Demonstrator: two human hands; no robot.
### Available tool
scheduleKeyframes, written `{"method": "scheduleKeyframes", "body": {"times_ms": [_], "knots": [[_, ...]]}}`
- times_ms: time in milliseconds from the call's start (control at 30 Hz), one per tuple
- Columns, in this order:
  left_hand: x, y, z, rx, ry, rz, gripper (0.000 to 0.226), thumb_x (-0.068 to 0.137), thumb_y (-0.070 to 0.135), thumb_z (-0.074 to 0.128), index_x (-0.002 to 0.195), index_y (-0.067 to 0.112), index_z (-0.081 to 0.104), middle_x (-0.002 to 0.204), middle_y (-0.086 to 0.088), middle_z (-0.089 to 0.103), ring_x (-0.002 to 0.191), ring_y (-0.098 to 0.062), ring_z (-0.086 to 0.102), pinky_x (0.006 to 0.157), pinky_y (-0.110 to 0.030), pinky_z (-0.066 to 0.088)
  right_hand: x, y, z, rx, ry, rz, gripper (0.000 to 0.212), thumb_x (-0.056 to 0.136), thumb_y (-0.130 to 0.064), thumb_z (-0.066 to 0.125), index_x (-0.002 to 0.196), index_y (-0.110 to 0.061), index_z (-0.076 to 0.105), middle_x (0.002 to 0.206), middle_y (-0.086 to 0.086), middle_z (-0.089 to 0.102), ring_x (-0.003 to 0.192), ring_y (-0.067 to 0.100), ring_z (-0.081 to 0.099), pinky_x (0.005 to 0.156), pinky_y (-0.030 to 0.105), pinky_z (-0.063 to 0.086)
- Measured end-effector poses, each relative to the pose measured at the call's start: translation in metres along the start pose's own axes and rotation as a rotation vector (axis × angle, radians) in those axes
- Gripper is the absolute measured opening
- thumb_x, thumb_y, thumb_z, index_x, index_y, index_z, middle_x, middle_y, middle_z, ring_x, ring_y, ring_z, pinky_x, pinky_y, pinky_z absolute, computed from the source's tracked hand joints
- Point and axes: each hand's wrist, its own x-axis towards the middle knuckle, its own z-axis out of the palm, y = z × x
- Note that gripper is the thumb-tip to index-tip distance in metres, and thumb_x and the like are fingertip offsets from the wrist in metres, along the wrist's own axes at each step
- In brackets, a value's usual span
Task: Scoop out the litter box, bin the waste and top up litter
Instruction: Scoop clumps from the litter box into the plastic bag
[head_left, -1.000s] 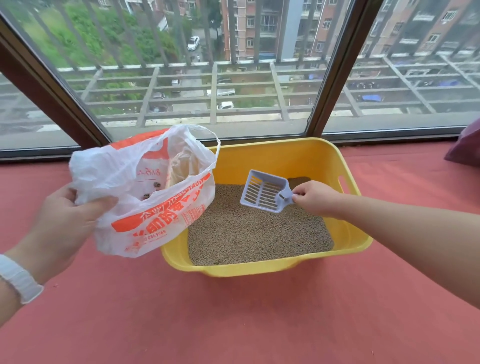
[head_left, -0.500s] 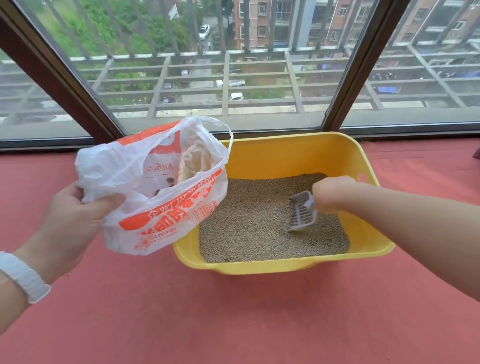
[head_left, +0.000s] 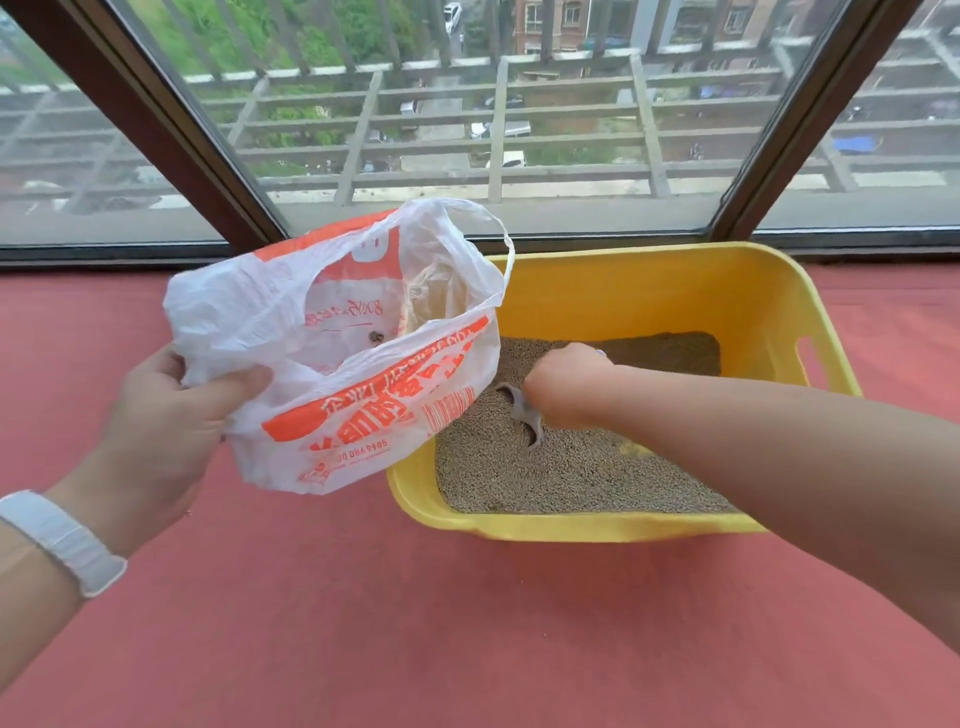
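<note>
In the right half of the frame we see the yellow litter box (head_left: 644, 291) resting on a red carpeted surface (head_left: 467, 623), its far side close to the window (head_left: 493, 104) that fills the top of the frame. Brown pellet litter (head_left: 561, 473) covers the bottom of the box.

Our right hand (head_left: 563, 387) reaches in from the right edge, and its grip is clamped on the handle of a grey litter scoop (head_left: 524, 413). The scoop's blade is sunk into the litter near the box's left wall, so only part of it shows.

Our left hand (head_left: 171, 415), at the left of the frame, holds a white plastic bag with orange print (head_left: 358, 395); the grip is closed on a bunched edge of the bag, thumb over the plastic. The bag hangs open-mouthed in the centre of the frame, in front of the box's left edge and overlapping it. A few small dark clumps (head_left: 375, 336) lie inside the bag. One handle loop (head_left: 498, 234) arches over the box's far left corner. A white wristband (head_left: 62, 540) sits on the left wrist at lower left.
</note>
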Motion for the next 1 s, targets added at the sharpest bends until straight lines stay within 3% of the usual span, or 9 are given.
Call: {"method": "scheduleKeyframes", "body": {"times_ms": [100, 267, 467, 600, 700, 800, 867, 1000], "knots": [[-0.001, 0.001, 0.000, -0.003, 0.002, 0.000, 0.024, 0.086, -0.003, 0.064, 0.100, 0.016, 0.068, 0.106, -0.004, 0.073, 0.088, -0.019, 0.072, 0.074, -0.035, 0.060, 0.002, -0.002, 0.018, 0.071, 0.045, -0.092, 0.041, 0.081, -0.008, 0.043, 0.106, -0.023, 0.071, 0.085, -0.004, 0.067, 0.074, 0.022, 0.062, 0.058, 0.027, 0.050], [-0.005, 0.005, 0.005, -0.007, -0.027, 0.006, 0.024, 0.087, -0.004, 0.063, 0.101, 0.015, 0.067, 0.096, 0.002, 0.076, 0.084, -0.016, 0.073, 0.072, -0.031, 0.061, -0.010, 0.001, 0.046, 0.311, 0.074, -0.112, 0.022, 0.095, -0.019, 0.043, 0.087, -0.032, 0.059, 0.075, -0.012, 0.058, 0.074, 0.019, 0.060, 0.056, 0.027, 0.045], [-0.009, 0.007, 0.005, -0.017, -0.026, 0.023, 0.025, 0.086, -0.004, 0.064, 0.102, 0.014, 0.067, 0.102, -0.001, 0.074, 0.084, -0.015, 0.073, 0.073, -0.031, 0.061, -0.028, 0.003, 0.059, 0.574, 0.017, -0.057, 0.031, 0.099, -0.032, 0.041, 0.074, -0.021, 0.056, 0.074, -0.005, 0.060, 0.071, 0.019, 0.056, 0.060, 0.030, 0.043], [-0.009, 0.009, 0.006, -0.013, -0.036, 0.034, 0.027, 0.086, -0.005, 0.063, 0.109, 0.009, 0.066, 0.106, -0.005, 0.073, 0.087, -0.018, 0.073, 0.075, -0.034, 0.061, -0.042, 0.007, 0.069, 0.749, -0.003, -0.028, 0.034, 0.100, -0.029, 0.045, 0.069, -0.020, 0.054, 0.064, -0.004, 0.050, 0.057, 0.014, 0.043, 0.051, 0.028, 0.034], [-0.008, 0.010, 0.005, -0.015, -0.050, 0.036, 0.028, 0.086, -0.004, 0.064, 0.111, 0.010, 0.067, 0.107, -0.007, 0.073, 0.095, -0.024, 0.072, 0.080, -0.039, 0.060, -0.056, 0.015, 0.077, 0.848, -0.012, 0.004, 0.030, 0.100, -0.029, 0.046, 0.083, -0.014, 0.066, 0.063, -0.004, 0.050, 0.052, 0.012, 0.039, 0.049, 0.027, 0.031], [-0.008, 0.011, 0.006, -0.013, -0.052, 0.043, 0.026, 0.086, -0.003, 0.065, 0.107, 0.012, 0.068, 0.109, -0.008, 0.073, 0.101, -0.030, 0.070, 0.086, -0.048, 0.057, -0.069, 0.025, 0.084, 0.924, 0.011, 0.031, 0.033, 0.099, -0.029, 0.047, 0.075, -0.011, 0.059, 0.060, -0.004, 0.042, 0.054, 0.015, 0.035, 0.053, 0.029, 0.029], [-0.006, 0.009, 0.005, -0.013, -0.066, 0.045, 0.030, 0.086, -0.001, 0.066, 0.115, 0.006, 0.066, 0.112, -0.012, 0.072, 0.103, -0.033, 0.069, 0.091, -0.049, 0.053, -0.076, 0.031, 0.087, 0.971, 0.033, 0.047, 0.031, 0.099, -0.029, 0.047, 0.084, -0.007, 0.064, 0.060, -0.004, 0.041, 0.053, 0.013, 0.033, 0.054, 0.029, 0.028], [-0.005, 0.010, 0.009, -0.002, -0.068, 0.058, 0.032, 0.085, -0.001, 0.066, 0.117, 0.004, 0.064, 0.109, -0.009, 0.073, 0.099, -0.029, 0.070, 0.086, -0.045, 0.056, -0.092, 0.039, 0.086, 1.080, 0.110, 0.100, 0.024, 0.098, -0.027, 0.051, 0.104, -0.024, 0.074, 0.050, -0.011, 0.041, 0.043, 0.007, 0.030, 0.048, 0.025, 0.026]]}}
